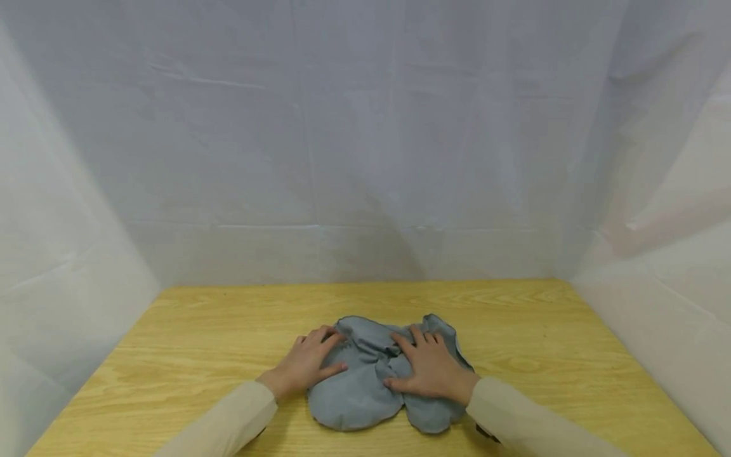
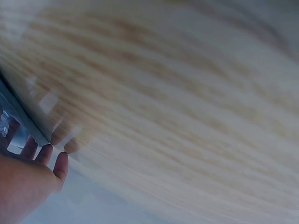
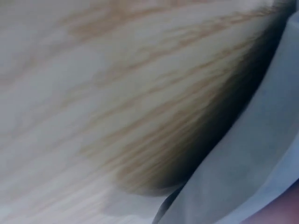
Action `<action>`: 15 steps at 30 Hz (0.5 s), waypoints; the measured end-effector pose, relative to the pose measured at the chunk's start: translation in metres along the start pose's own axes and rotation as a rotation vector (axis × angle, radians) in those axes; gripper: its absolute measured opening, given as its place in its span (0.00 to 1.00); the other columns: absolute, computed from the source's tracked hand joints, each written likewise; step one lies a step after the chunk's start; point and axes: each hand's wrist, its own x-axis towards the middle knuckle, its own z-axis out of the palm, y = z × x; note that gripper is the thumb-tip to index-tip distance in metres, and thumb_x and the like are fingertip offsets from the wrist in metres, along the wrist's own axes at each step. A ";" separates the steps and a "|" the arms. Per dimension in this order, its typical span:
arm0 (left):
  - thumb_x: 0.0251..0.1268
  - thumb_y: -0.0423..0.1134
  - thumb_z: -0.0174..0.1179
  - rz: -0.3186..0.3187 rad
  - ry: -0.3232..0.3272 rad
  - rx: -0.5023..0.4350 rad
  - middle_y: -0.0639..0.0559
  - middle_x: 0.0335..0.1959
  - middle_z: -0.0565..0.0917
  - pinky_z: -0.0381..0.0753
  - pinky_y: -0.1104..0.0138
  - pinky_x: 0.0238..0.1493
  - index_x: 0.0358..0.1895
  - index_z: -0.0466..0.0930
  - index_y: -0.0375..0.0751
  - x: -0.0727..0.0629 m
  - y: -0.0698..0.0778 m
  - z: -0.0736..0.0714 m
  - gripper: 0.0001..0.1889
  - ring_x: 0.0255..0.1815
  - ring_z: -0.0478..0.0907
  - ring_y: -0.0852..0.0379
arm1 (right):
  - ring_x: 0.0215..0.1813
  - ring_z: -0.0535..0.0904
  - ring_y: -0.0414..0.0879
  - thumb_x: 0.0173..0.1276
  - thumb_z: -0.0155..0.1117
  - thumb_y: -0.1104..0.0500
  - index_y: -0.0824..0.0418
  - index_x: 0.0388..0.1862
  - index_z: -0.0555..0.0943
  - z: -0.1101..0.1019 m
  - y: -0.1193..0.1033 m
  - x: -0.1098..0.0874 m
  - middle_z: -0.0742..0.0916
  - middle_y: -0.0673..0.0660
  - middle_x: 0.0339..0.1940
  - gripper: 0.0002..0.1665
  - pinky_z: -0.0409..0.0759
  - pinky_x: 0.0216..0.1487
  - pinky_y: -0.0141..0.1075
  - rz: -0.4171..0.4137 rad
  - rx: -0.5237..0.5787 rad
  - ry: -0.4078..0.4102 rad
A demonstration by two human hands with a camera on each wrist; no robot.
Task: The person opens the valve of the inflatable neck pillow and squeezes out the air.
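Note:
A soft grey cloth item (image 1: 354,397) with rounded lobes and dark edging lies crumpled on the table, gathered into folds near its middle. Its exact kind cannot be told. My left hand (image 1: 306,362) touches its left side with spread fingers, the thumb on the fabric. In the left wrist view, fingertips of that hand (image 2: 30,182) reach the tabletop beside the edge of the cloth (image 2: 21,114). Over the right part rests my right hand (image 1: 431,368), fingers spread. The right wrist view shows mostly a raised cloth edge (image 3: 247,149); the fingers are out of sight there.
The wooden table (image 1: 228,324) extends around the cloth on all sides. Pale sheeting (image 1: 354,158) hangs behind the table's far edge, and more sheeting stands along the left and right sides. Light sleeves (image 1: 228,419) cover both forearms.

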 end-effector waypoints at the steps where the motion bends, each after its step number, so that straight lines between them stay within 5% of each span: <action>1: 0.61 0.54 0.56 -0.001 -0.001 -0.001 0.43 0.58 0.68 0.65 0.50 0.48 0.60 0.69 0.44 0.000 0.000 0.000 0.27 0.59 0.67 0.44 | 0.62 0.65 0.67 0.53 0.47 0.22 0.50 0.70 0.59 -0.001 -0.001 0.000 0.64 0.68 0.67 0.51 0.57 0.58 0.61 0.004 0.006 -0.007; 15: 0.62 0.54 0.55 0.004 0.002 -0.013 0.44 0.58 0.68 0.64 0.50 0.50 0.60 0.69 0.44 0.001 -0.003 0.004 0.27 0.59 0.67 0.44 | 0.67 0.55 0.68 0.48 0.52 0.21 0.52 0.70 0.59 -0.003 0.001 -0.006 0.71 0.56 0.64 0.57 0.50 0.59 0.66 0.043 0.002 0.037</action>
